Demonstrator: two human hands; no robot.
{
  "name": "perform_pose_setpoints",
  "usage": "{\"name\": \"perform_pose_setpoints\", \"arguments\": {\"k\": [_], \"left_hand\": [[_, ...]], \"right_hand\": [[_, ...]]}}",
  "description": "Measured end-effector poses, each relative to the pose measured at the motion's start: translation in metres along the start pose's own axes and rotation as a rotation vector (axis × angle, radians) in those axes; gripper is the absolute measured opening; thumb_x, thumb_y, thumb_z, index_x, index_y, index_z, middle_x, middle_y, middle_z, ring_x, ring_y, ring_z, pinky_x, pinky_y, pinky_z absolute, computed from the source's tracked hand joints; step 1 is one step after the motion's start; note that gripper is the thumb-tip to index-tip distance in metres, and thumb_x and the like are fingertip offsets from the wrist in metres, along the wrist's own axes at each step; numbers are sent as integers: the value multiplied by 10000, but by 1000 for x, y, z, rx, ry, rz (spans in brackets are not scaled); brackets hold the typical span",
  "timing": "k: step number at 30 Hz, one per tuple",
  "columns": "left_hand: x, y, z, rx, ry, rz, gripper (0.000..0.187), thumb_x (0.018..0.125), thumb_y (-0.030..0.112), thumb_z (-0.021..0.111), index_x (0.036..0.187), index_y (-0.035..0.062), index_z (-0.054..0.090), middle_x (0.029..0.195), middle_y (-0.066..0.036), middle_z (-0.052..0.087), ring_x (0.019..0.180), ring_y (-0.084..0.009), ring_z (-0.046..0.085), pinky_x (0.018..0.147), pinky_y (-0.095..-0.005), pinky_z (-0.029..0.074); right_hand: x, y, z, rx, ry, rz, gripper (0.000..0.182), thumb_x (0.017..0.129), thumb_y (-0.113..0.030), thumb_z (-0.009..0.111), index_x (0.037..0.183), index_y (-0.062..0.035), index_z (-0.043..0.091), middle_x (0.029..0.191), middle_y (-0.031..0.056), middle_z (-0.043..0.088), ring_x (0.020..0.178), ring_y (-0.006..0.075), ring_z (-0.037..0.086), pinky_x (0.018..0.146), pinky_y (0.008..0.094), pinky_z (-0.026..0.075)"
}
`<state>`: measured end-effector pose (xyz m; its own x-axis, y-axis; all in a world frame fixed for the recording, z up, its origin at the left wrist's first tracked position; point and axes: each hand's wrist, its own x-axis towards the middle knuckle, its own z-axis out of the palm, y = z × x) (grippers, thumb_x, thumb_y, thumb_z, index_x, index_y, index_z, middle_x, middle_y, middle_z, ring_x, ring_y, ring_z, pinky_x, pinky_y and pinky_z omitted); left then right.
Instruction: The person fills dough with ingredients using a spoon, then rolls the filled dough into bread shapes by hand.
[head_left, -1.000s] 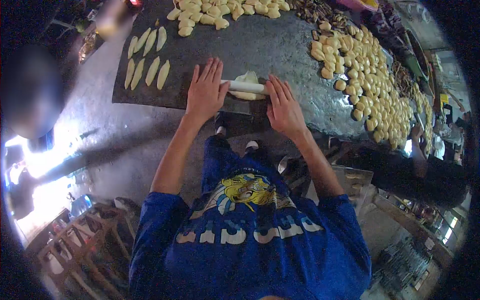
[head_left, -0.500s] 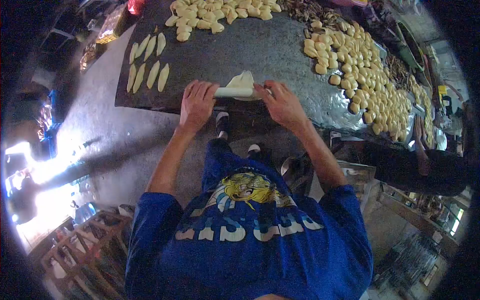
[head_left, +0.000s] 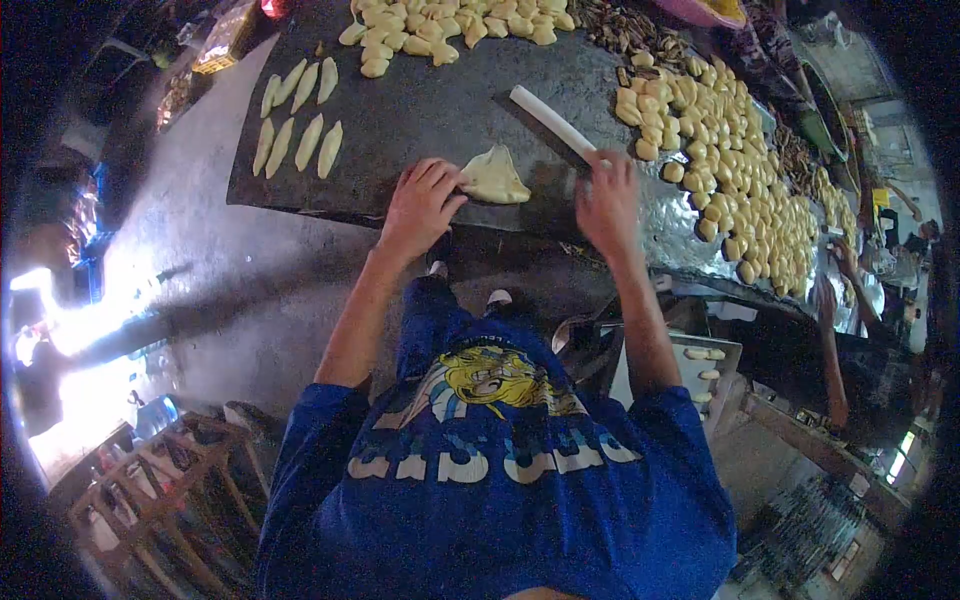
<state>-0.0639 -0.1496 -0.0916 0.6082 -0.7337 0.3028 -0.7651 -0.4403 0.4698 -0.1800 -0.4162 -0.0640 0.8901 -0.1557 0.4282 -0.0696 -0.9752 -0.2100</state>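
Observation:
A flattened, roughly triangular piece of dough [head_left: 495, 178] lies near the front edge of the dark work table [head_left: 420, 110]. My left hand [head_left: 425, 200] is at its left corner, fingertips touching or almost touching it, with the thumb held apart from the bent fingers. To the right of the dough, my right hand [head_left: 608, 195] grips the near end of a white rolling pin [head_left: 550, 122]. The pin slants away to the upper left, and my fingers cover its near end. Several spindle-shaped dough pieces [head_left: 308, 142] lie in two rows on the left.
Many dough pieces [head_left: 420, 28] cover the back of the table, and dough balls [head_left: 740, 180] crowd its right side. Dark brown strips [head_left: 625, 30] are heaped at the back right. Another person's arm [head_left: 830, 340] reaches in at the far right. A tray [head_left: 725, 355] with dough pieces stands lower right.
My right hand has swung the rolling pin off the dough to the right, turning it from crosswise to slanted. My left hand has let go of the pin and moved to the dough's left corner.

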Motion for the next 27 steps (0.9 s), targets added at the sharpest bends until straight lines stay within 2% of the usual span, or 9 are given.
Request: {"name": "perform_pose_setpoints", "arguments": {"k": [3,6,9,12,15,19,22,24,27], "left_hand": [[2,1,2,-22,46,-9,221,815,169,704,1013,87,648,1090,-73,598,1132,-287,529,998,-425,417],[3,2,6,-15,91,-9,202,817,177,699,986,87,637,1051,-59,579,1122,-274,510,984,-422,405],[5,1,7,-20,113,-76,221,816,175,699,1001,85,616,1056,-64,555,1121,-289,487,973,-432,396],[10,11,9,-15,135,-201,295,826,149,687,1089,67,582,1149,-106,523,1176,-326,455,1003,-447,384],[18,17,22,96,176,-298,406,860,133,645,1226,22,510,1318,-174,448,1298,-372,378,1078,-460,337],[44,12,39,241,207,-448,495,917,144,561,1341,-64,411,1489,-259,313,1439,-411,214,1160,-493,243],[75,-10,43,367,224,-496,488,937,162,517,1350,-73,405,1519,-280,262,1450,-434,177,1158,-529,226],[97,-27,47,361,307,-473,490,927,151,516,1347,-78,409,1505,-287,274,1442,-445,190,1147,-561,228],[128,-47,45,442,399,-385,483,910,144,527,1322,-88,429,1466,-287,315,1425,-470,212,1124,-600,244]], "right_hand": [[-1,-28,11,338,-175,-171,322,803,-48,680,1114,-48,597,1109,124,575,1070,349,527,935,451,428],[-2,-30,35,412,-213,-181,290,796,-61,698,1075,-58,619,1050,95,613,1050,336,540,924,435,430],[-1,-26,39,565,-234,-69,331,787,-120,711,1099,-76,608,1052,89,618,1049,357,540,929,476,415],[-6,-33,47,454,-175,75,320,805,-97,689,1108,-59,596,1088,124,592,1053,376,528,925,486,415],[0,-55,53,238,-10,244,325,818,-91,663,1123,-33,568,1141,180,550,1075,401,508,916,506,414],[25,-66,65,16,-76,469,306,838,-99,585,1122,0,527,1181,224,512,1126,419,475,910,529,410],[46,-56,83,-139,-55,515,284,836,-109,552,1095,-2,515,1169,216,510,1120,416,477,891,543,410],[59,-43,99,-254,29,493,257,823,-103,559,1063,-22,516,1121,199,504,1081,418,493,853,557,417],[89,-28,102,-307,76,463,271,842,-176,554,1035,12,522,1110,225,512,1073,427,500,848,562,430]]}}
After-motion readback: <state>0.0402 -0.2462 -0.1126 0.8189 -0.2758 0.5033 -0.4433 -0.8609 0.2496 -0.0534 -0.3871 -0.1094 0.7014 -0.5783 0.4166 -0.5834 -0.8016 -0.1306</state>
